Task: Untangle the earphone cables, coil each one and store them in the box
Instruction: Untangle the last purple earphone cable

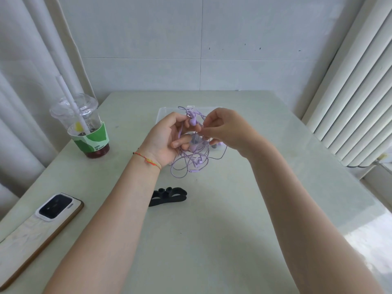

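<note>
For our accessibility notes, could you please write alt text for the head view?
Two bare hands, left and right, hold a tangled bundle of lilac earphone cables above a pale green table, before a clear plastic box.

We see two bare forearms with no sleeves reaching them. Our left hand (167, 141) carries a thin red-and-orange braided string bracelet (147, 159) at the wrist, with a small yellow-green bead on it. Our right hand (224, 129) wears nothing.
</note>
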Available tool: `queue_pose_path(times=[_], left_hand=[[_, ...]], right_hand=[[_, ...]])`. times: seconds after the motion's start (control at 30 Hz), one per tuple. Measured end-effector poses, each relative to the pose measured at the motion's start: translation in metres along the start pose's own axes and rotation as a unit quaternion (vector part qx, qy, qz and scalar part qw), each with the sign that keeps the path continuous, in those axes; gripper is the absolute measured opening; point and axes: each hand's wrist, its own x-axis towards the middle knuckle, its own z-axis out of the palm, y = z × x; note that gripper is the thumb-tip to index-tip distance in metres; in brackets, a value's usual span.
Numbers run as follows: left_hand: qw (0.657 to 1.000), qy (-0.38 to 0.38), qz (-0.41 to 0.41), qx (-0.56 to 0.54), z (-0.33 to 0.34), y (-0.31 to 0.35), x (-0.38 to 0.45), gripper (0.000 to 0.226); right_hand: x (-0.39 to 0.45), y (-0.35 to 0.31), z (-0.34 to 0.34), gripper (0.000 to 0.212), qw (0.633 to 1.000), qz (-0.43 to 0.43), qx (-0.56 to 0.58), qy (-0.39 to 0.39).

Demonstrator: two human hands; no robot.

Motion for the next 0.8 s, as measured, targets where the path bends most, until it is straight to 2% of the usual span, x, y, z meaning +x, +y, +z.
queue_pose_path(times=[0.13, 0.23, 0.3, 0.4, 0.53, 0.63, 0.73, 0.77, 0.8], left_hand=[[0.999, 0.009, -0.009, 0.029, 0.000, 0.001, 0.001, 0.025], [0.990, 0.071, -0.013, 0.122, 0.000, -0.002, 0.002, 0.034], [0.979, 0.099, 0.000, 0.178, 0.000, -0.005, 0.003, 0.027], [0.977, 0.135, 0.030, 0.162, -0.002, -0.007, 0.005, 0.012], [0.968, 0.210, 0.078, 0.116, -0.006, -0.001, 0.007, 0.013], [0.963, 0.224, 0.105, 0.106, -0.008, 0.004, 0.007, 0.018], [0.966, 0.201, 0.100, 0.131, -0.006, 0.006, 0.005, 0.019], [0.967, 0.187, 0.092, 0.147, -0.005, 0.005, 0.004, 0.019], [0.969, 0.171, 0.081, 0.162, -0.004, 0.005, 0.003, 0.018]], right_hand=[[0.000, -0.001, -0.002, 0.016, 1.000, -0.013, 0.012, 0.008], [-0.001, -0.002, -0.005, 0.017, 1.000, -0.023, 0.009, 0.001], [-0.002, -0.002, -0.005, 0.019, 0.999, -0.034, -0.002, -0.011], [-0.003, -0.002, -0.007, 0.018, 0.999, -0.039, -0.008, -0.020], [-0.002, 0.002, -0.017, 0.013, 0.999, -0.025, -0.021, -0.004], [-0.003, 0.006, -0.022, 0.008, 0.994, 0.030, -0.094, -0.049], [-0.013, -0.002, -0.028, 0.014, 0.947, 0.075, -0.258, -0.179], [-0.015, -0.005, -0.029, 0.019, 0.937, 0.064, -0.293, -0.179], [-0.015, -0.008, -0.031, 0.024, 0.941, 0.045, -0.303, -0.143]])
